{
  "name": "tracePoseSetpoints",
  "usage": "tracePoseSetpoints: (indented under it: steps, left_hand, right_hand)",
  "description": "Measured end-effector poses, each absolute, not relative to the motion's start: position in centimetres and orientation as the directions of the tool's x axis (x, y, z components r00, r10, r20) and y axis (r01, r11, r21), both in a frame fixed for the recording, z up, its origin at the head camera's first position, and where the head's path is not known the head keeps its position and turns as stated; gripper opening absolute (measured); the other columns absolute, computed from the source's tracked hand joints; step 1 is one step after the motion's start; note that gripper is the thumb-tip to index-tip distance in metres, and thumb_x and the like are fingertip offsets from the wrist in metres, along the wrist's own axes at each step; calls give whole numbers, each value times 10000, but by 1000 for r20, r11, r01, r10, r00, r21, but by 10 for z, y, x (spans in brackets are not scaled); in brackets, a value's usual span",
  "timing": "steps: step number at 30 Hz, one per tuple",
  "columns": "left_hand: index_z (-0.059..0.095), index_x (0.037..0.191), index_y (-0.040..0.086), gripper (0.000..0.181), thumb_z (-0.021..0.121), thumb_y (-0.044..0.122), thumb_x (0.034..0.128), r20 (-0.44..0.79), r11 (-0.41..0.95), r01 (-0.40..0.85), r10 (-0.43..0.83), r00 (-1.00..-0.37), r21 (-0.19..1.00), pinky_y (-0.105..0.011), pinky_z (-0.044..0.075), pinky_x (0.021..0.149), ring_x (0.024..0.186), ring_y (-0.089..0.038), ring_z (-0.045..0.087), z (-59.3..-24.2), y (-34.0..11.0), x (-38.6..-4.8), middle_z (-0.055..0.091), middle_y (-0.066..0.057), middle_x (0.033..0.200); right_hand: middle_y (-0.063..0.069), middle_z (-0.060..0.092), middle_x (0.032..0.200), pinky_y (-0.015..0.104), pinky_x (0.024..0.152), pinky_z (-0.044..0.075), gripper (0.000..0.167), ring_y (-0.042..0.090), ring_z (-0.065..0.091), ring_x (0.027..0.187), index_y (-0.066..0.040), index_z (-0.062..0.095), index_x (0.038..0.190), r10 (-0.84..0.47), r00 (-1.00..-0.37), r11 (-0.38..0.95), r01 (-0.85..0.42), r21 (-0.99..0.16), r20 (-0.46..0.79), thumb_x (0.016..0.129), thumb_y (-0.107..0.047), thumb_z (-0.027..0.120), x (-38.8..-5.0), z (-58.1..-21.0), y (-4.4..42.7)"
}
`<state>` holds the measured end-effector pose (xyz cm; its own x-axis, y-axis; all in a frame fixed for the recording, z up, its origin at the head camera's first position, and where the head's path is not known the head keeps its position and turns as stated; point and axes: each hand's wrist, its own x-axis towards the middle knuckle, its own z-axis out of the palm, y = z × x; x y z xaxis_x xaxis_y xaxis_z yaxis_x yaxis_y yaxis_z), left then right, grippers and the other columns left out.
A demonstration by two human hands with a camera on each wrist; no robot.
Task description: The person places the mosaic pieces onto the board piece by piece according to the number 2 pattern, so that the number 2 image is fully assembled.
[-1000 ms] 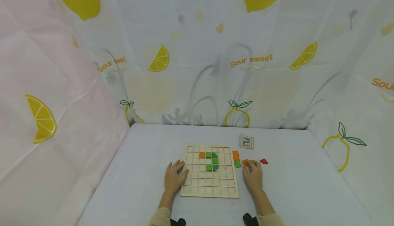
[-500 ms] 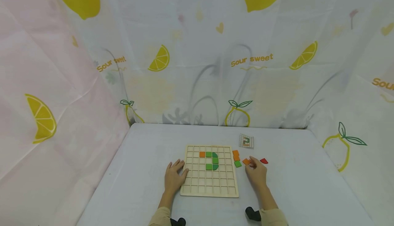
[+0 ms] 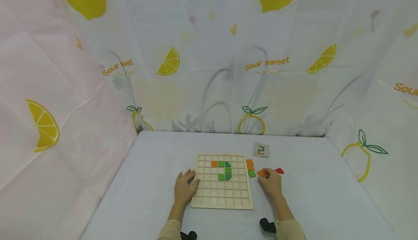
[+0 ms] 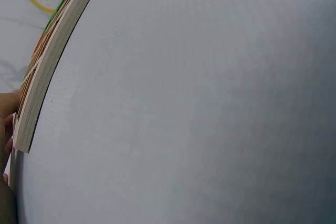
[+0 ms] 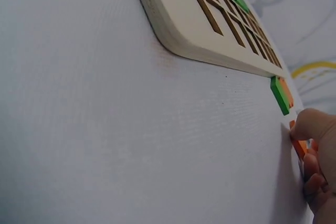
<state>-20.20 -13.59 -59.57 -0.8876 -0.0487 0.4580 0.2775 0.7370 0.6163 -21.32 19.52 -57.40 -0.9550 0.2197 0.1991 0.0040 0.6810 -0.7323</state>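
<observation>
Pinching one orange tile point(image 3: 261, 173) in the right hand point(image 3: 271, 186); resting the left hand point(image 3: 184, 188), uncurled, on the edge of the board point(image 3: 222, 202), left of the pinch. Seemingly past halfway, counting six set: one orange square point(image 3: 214, 164), three green squares point(image 3: 228, 170), two dark-green rounds point(image 3: 228, 177). Not yet set: that tile, two orange blocks point(image 3: 250, 162) and one green block point(image 3: 252, 174) just left, one red wedge point(image 3: 279, 170) just right. Beyond, one card point(image 3: 261, 149).

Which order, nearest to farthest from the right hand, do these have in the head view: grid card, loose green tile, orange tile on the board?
1. Loose green tile: left of the right hand, beside the board.
2. Grid card: beyond the hand.
3. Orange tile: farther left, on the board's far half.
</observation>
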Motion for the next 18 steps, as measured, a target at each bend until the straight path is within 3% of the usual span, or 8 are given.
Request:
tracePoseSetpoints:
  steps: [18]
  left_hand:
    - [692, 1041, -23, 341, 756, 152, 755, 446, 743, 265, -51, -894, 615, -507, 329, 1086, 1113, -332, 598, -597, -136, -202, 682, -151, 1092]
  right_hand:
    - [171, 634, 925, 347, 700, 509, 295, 251, 556, 827, 101, 647, 1048, 175, -968, 676, -15, -737, 180, 784, -29, 631, -210, -572, 198]
